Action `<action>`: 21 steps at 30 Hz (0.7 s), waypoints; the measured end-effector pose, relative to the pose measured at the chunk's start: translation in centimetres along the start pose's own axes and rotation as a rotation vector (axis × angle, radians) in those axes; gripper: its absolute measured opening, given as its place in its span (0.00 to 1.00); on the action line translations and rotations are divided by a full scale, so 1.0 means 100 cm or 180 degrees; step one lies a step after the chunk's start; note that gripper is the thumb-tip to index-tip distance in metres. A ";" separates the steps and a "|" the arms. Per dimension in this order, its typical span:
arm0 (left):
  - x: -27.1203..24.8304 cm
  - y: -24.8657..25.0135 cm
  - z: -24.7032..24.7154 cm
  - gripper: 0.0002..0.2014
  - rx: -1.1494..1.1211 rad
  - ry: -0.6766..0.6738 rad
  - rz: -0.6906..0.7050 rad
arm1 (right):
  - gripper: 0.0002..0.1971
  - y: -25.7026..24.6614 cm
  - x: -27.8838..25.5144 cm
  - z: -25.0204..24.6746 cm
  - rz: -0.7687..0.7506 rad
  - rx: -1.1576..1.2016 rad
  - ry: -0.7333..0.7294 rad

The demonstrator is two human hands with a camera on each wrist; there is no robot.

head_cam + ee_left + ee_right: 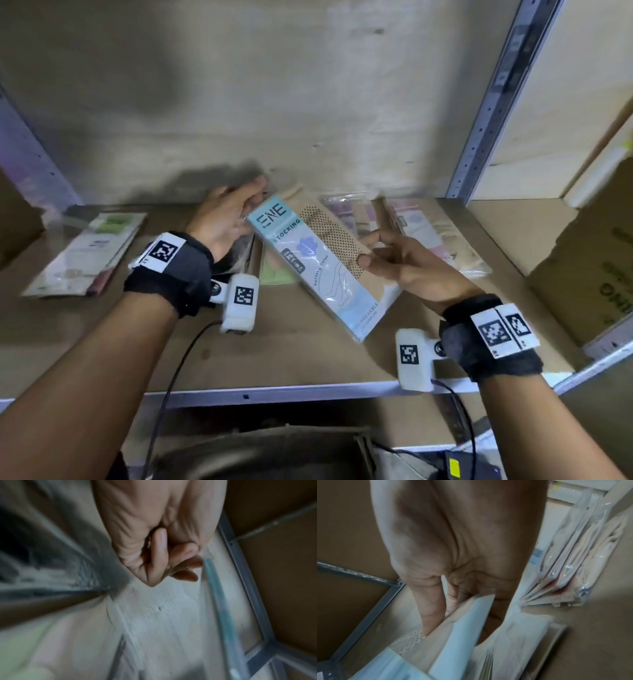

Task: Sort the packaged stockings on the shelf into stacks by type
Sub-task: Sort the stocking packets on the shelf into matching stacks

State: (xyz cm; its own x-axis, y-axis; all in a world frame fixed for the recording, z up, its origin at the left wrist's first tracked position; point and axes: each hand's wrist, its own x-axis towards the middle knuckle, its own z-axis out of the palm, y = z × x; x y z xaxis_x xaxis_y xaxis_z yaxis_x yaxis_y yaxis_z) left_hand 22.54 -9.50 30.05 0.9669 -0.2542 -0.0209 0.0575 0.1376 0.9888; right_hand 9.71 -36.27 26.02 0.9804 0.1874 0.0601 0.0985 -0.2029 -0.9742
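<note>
I grip a light-blue ENE stocking package [318, 270] in my right hand [371, 253], thumb on its beige mesh front and fingers behind, and it hangs tilted above the shelf board [239, 356]. In the right wrist view the right hand [453, 595] pinches the same package [462, 631] by its edge. My left hand [236, 212] is at the package's top left corner, blurred, with its fingers reaching toward the back wall. The left wrist view shows the left hand [171, 563] with loosely bent fingers next to a blue package edge [214, 582], holding nothing I can see.
A green-labelled stack [89, 253] lies at the shelf's left. Pink-labelled packages [431, 233] lie at the back right, also in the right wrist view [573, 568]. A green package [277, 274] lies under the held one. A cardboard box [596, 267] and a metal upright [493, 113] bound the right side.
</note>
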 end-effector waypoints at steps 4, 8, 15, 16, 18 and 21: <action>-0.002 -0.002 0.009 0.14 -0.0742 -0.0458 -0.0465 | 0.10 0.000 0.002 -0.002 -0.0062 0.0042 -0.0008; 0.002 -0.004 0.009 0.17 -0.0554 -0.0930 -0.0537 | 0.11 0.004 0.002 -0.004 -0.0038 0.0102 -0.0027; 0.016 -0.006 0.003 0.14 0.1348 0.0015 0.0154 | 0.11 0.007 -0.005 -0.012 0.0195 0.0054 -0.0097; 0.015 -0.006 0.001 0.15 0.1479 -0.0076 0.0252 | 0.11 0.006 -0.007 -0.012 0.0224 0.0022 -0.0125; 0.013 -0.006 -0.001 0.20 0.1727 -0.0145 0.0417 | 0.11 0.005 -0.008 -0.011 0.0263 -0.0049 -0.0205; 0.011 -0.005 -0.002 0.23 0.2063 0.0019 0.0499 | 0.11 0.003 -0.007 -0.007 0.0277 -0.0048 -0.0265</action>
State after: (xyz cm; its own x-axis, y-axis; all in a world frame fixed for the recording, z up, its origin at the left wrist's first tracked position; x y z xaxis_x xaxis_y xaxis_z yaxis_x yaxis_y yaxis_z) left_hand 23.60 -9.67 29.51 0.9532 -0.2723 0.1314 -0.2430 -0.4312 0.8689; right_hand 9.14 -37.18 25.80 0.9679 0.2476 -0.0436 0.0167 -0.2362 -0.9716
